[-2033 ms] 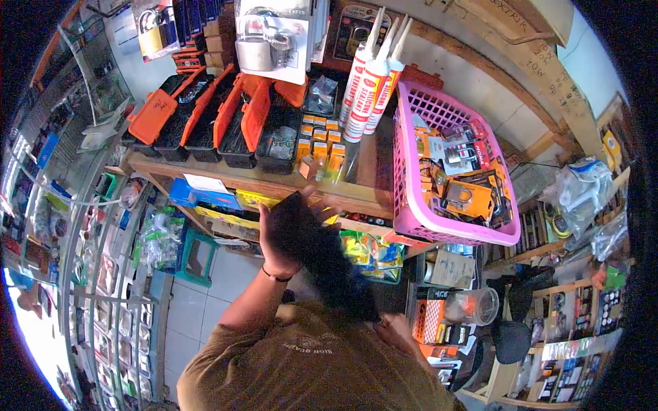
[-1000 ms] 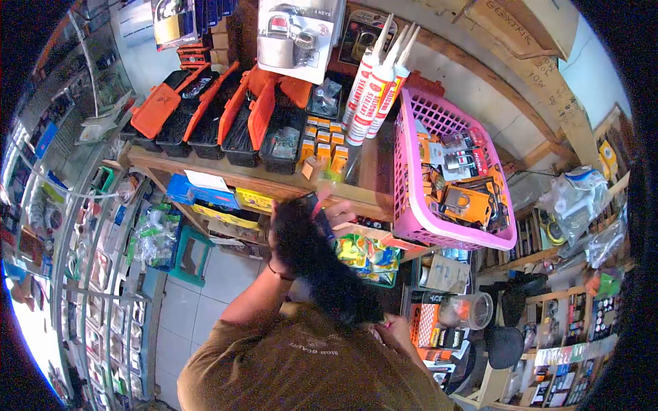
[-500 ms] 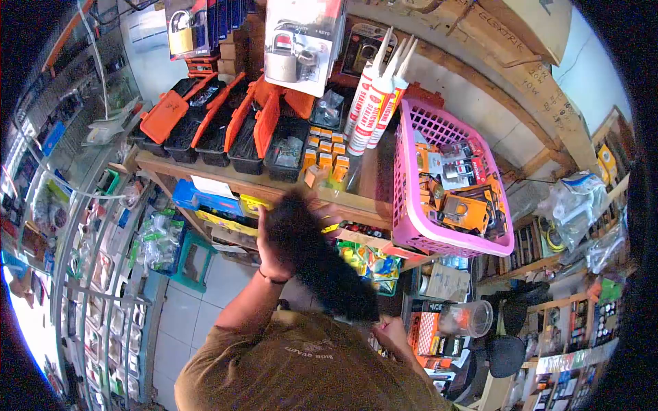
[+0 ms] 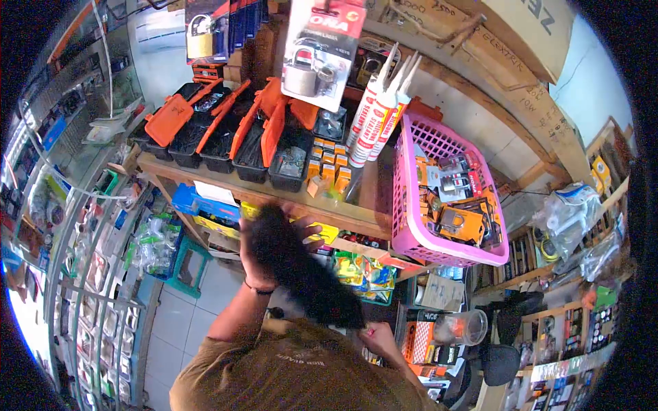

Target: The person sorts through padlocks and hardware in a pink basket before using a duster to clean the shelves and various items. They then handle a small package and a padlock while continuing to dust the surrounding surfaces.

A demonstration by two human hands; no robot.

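Observation:
A long black fluffy bundle [image 4: 301, 270], like a duster, slants from the wooden shelf edge down toward my chest. My left hand [image 4: 257, 264], with a dark band on its wrist, is wrapped round the upper fluffy end, and its fingers show past it near the shelf edge. My right hand [image 4: 378, 338] is closed at the bundle's lower end, just above my brown shirt. A small pink bit shows at its fingers. The fluff is motion-blurred, and what lies inside it is hidden.
The wooden shelf [image 4: 205, 177] carries black boxes with orange lids [image 4: 226, 133], small orange boxes [image 4: 327, 171], sealant tubes [image 4: 373, 113] and a pink basket [image 4: 411, 226] of padlock packs. A carded padlock [image 4: 312, 58] hangs overhead. A glass counter [image 4: 75, 226] runs left; a clear jar [image 4: 460, 327] stands lower right.
My left hand and the bundle's upper end have moved left and slightly down along the shelf front. My right hand stays at the lower end. My view has tilted a little.

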